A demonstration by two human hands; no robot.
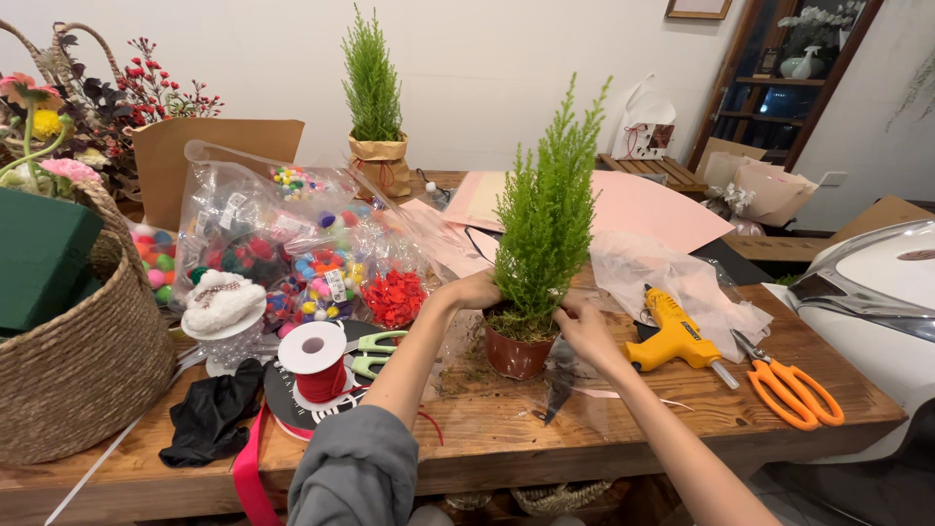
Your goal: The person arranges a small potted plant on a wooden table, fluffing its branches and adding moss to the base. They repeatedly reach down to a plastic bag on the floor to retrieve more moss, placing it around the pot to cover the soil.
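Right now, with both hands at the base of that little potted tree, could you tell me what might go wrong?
The tall tree looks top-heavy in its small brown pot; a push from the left hand or right hand might tip it. The yellow glue gun lies close to the right forearm and could be knocked.

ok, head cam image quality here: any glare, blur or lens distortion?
Head view: warm, even indoor light, soft shadows. Glare on the clear plastic bags of coloured pompoms and the glossy white curved shell at right. Wide-angle bend at the edges, seen in the woven straw basket. Both hands, left and right, and the small green conifer in its brown pot look sharp.
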